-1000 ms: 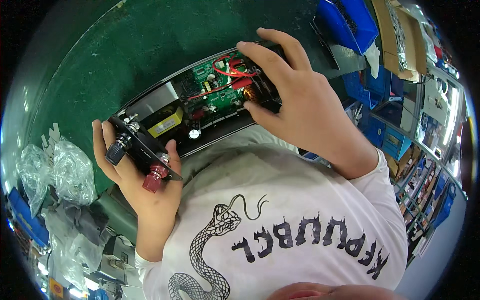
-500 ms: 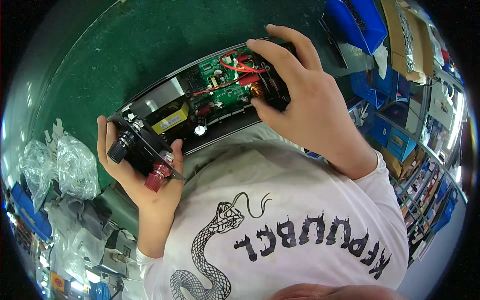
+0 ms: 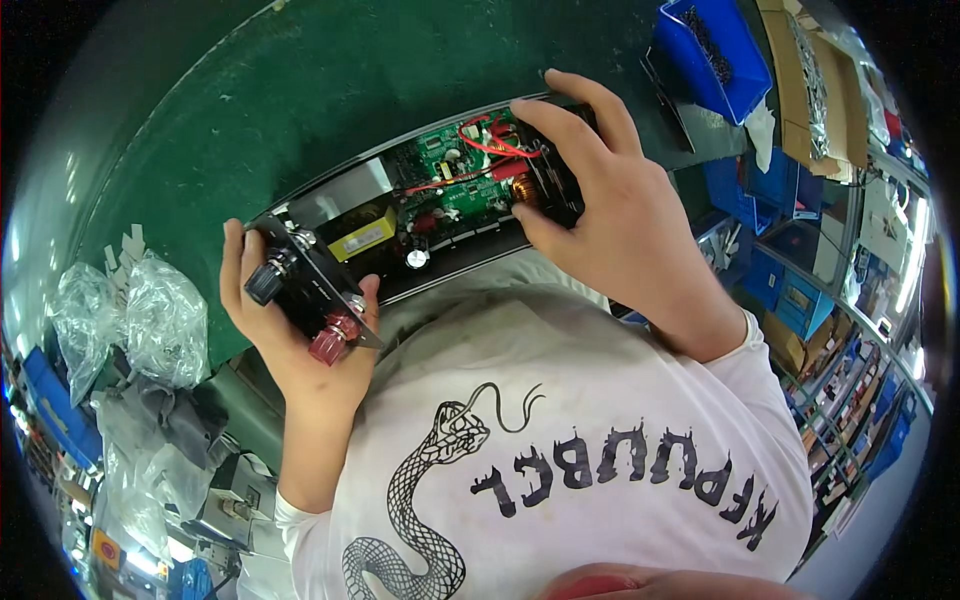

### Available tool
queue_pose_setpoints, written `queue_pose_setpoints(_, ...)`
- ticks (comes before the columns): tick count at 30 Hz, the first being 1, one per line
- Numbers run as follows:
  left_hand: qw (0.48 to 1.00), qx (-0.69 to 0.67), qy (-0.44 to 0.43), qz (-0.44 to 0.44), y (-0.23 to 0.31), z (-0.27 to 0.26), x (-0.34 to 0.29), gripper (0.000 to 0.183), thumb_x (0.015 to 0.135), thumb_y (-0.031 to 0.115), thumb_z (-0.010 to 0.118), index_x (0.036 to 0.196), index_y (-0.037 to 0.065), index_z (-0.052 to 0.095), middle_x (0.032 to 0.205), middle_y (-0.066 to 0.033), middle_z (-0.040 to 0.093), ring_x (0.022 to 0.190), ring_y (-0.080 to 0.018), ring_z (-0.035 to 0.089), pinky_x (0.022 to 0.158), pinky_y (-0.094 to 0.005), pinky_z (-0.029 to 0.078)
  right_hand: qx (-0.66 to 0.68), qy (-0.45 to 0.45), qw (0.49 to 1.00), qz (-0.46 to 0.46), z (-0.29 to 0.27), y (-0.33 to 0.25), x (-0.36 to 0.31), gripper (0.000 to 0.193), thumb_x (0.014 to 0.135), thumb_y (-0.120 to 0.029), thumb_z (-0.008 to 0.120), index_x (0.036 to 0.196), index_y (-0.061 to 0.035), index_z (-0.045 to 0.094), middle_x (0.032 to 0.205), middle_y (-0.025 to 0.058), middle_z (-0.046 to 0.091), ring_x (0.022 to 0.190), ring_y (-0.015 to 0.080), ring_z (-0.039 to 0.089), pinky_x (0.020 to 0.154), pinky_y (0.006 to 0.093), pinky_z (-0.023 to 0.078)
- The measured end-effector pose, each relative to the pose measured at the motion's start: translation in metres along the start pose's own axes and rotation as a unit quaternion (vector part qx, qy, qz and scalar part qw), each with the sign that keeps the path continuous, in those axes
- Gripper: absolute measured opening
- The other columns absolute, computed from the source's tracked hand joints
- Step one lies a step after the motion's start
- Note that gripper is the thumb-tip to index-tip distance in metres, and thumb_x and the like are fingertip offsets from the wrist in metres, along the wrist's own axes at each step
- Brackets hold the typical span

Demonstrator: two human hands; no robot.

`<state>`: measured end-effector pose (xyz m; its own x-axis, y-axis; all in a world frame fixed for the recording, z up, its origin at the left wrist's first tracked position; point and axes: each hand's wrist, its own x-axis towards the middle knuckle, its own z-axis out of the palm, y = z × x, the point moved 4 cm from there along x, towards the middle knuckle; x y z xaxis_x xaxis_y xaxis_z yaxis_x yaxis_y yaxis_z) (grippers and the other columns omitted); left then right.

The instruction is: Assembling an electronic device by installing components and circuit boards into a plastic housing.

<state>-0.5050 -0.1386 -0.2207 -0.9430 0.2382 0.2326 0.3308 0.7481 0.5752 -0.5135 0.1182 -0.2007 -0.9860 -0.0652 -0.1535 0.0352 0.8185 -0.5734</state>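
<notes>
Between my two hands is a long, black, open-topped power supply case (image 3: 470, 252), tilted with its right end farther away. A green circuit board (image 3: 450, 185) with red wires, a copper-wound coil (image 3: 523, 188) and a yellow-wrapped transformer (image 3: 363, 236) show inside. My left hand (image 3: 310, 365) cups the left end, fingers on its far side and thumb on the near edge. That end's black panel carries a black terminal knob (image 3: 270, 280) and a red terminal knob (image 3: 332, 342). My right hand (image 3: 620, 190) grips the other end, fingers over the far edge, thumb near the coil.
The case is over a green work surface (image 3: 230, 130). Blue bins (image 3: 705, 60), one with small dark parts, and a cardboard box (image 3: 795, 85) stand at the far right. Clear plastic bags (image 3: 165, 320) lie at the left. Loaded shelves (image 3: 850, 370) line the right side.
Both hands have shifted slightly right with the case, its left end most. The right end sits a little lower in the picture. Both grips look the same.
</notes>
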Motion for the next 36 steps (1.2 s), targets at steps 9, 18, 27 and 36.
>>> queue_pose_setpoints(9,1.0,-0.01,0.011,0.003,0.003,-0.004,0.002,0.092,0.07,0.002,0.082,0.148,-0.001,0.033,0.152,-0.0295,0.032,0.138,-0.0436,0.037,0.113,-0.0463,0.035,-0.054,0.089,0.994,-0.035,-0.026,0.001,-0.004,0.067,0.073,-0.02,0.084,0.134,-0.0123,0.056,0.146,0.0136,0.047,0.102,0.0344,0.068,0.086,0.0404,0.056)
queue_pose_setpoints(18,0.993,-0.102,0.047,-0.03,-0.008,-0.004,-0.003,0.084,0.074,-0.008,0.073,0.148,0.0,0.033,0.155,-0.0231,0.031,0.139,-0.0383,0.04,0.113,-0.0422,0.037,-0.246,0.117,0.953,0.136,-0.121,0.17,0.049,0.034,0.089,-0.023,0.067,0.118,-0.0037,0.069,0.112,0.0186,0.07,0.102,0.0348,0.068,0.091,0.0418,0.052)
queue_pose_setpoints(27,0.954,-0.203,0.044,-0.217,-0.015,-0.01,-0.008,0.087,0.077,-0.01,0.073,0.152,0.002,0.03,0.153,-0.0147,0.038,0.137,-0.0248,0.044,0.109,-0.0351,0.041,-0.182,0.049,0.977,0.097,-0.124,0.189,0.076,0.024,0.084,-0.021,0.069,0.103,-0.0092,0.076,0.098,0.0167,0.073,0.094,0.034,0.069,0.084,0.0433,0.054)
queue_pose_setpoints(36,0.993,0.017,0.049,-0.102,0.029,-0.045,-0.017,0.118,0.067,0.015,0.09,0.157,0.002,0.016,0.159,-0.0235,0.015,0.146,-0.0384,0.026,0.113,-0.0505,0.037,-0.116,0.115,0.981,0.104,-0.13,0.222,0.074,0.022,0.084,-0.025,0.07,0.101,-0.012,0.077,0.099,0.0124,0.074,0.094,0.0306,0.07,0.084,0.0416,0.054)
